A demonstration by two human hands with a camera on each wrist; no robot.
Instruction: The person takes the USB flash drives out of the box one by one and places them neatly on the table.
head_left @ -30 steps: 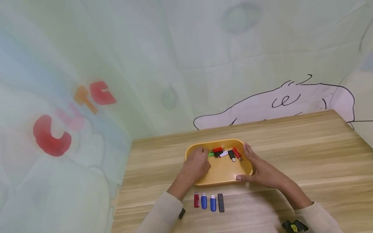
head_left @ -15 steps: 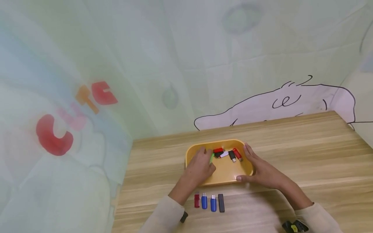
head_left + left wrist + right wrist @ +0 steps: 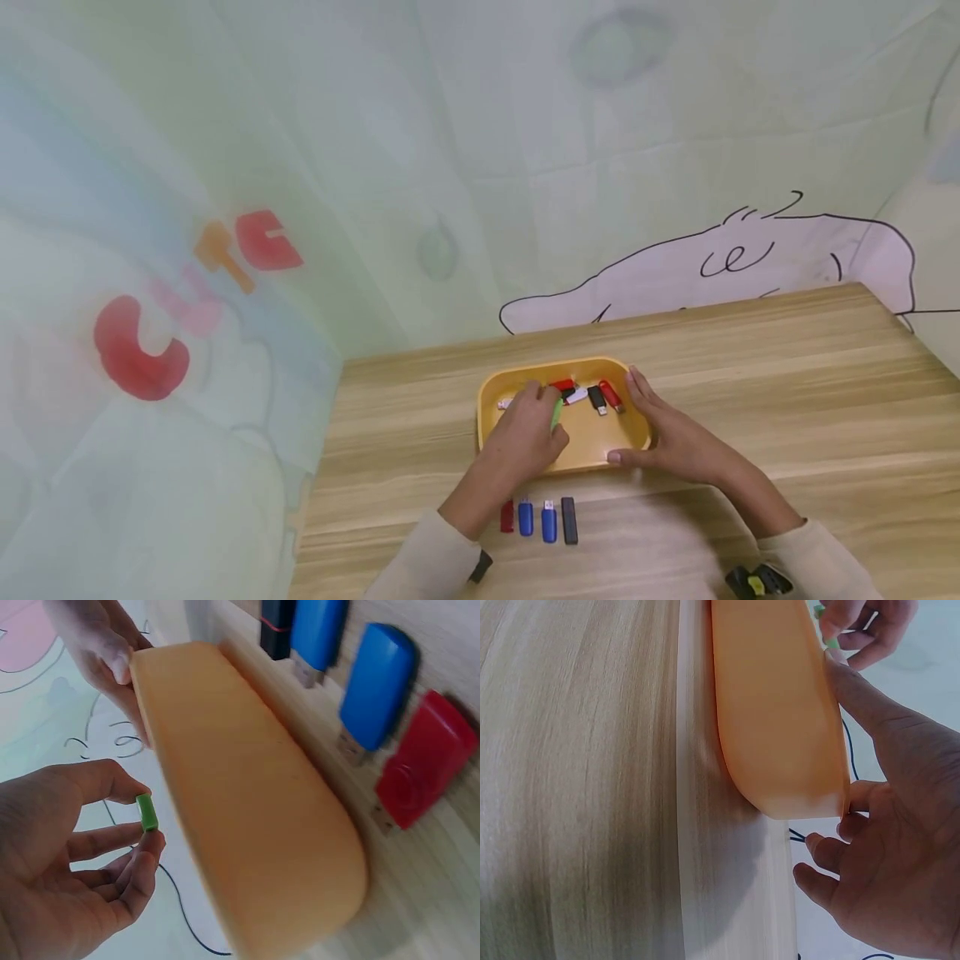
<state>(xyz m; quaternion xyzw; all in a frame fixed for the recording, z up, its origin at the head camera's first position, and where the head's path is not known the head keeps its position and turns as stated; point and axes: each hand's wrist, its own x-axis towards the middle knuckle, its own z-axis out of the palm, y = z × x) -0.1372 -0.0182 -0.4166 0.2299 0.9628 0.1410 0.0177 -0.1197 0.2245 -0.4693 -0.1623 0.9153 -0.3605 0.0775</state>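
In the head view an orange-yellow tray (image 3: 592,442) sits on the wooden table. My left hand (image 3: 525,433) is over it, pinching a green USB stick (image 3: 557,412) between thumb and forefinger. The left wrist view shows the end of that green stick (image 3: 147,812) above the tray's rim, the other fingers loosely bent. My right hand (image 3: 675,437) grips the tray's right end, thumb at the near rim and fingers along the side wall. Inside the tray lie a red USB stick (image 3: 611,397), a black one (image 3: 596,398), a white one (image 3: 577,396) and others partly hidden behind my left hand.
A row of USB sticks lies on the table in front of the tray: a red one (image 3: 507,517), a blue one (image 3: 526,518), another blue one (image 3: 550,523) and a black one (image 3: 569,521). A printed cloth (image 3: 450,167) hangs behind the table.
My left hand has moved right inside the tray with the green USB stick, uncovering a white stick's end at the left. My right hand stays on the tray.
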